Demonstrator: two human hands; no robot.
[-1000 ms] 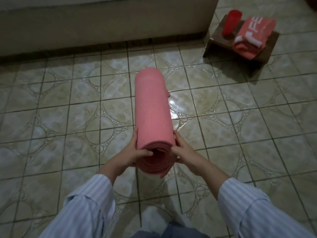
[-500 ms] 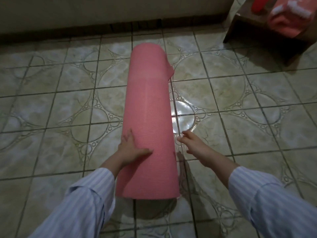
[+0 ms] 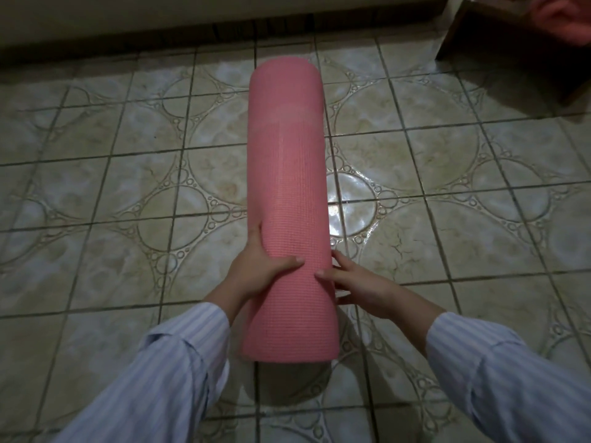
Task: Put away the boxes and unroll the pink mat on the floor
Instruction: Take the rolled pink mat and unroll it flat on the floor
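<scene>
The mat (image 3: 287,199), a ribbed pink roll, points away from the person mid-scene, its near end lifted above its shadow on the tiles (image 3: 96,193). The left hand (image 3: 256,270) grips its left side, thumb across the top; the right hand (image 3: 355,282) clasps the right side, fingers curled against it. Glossy patterned tiles lie open left and right. A wall base (image 3: 128,24) runs along the far edge; a dark stool (image 3: 511,49) stands far right.
</scene>
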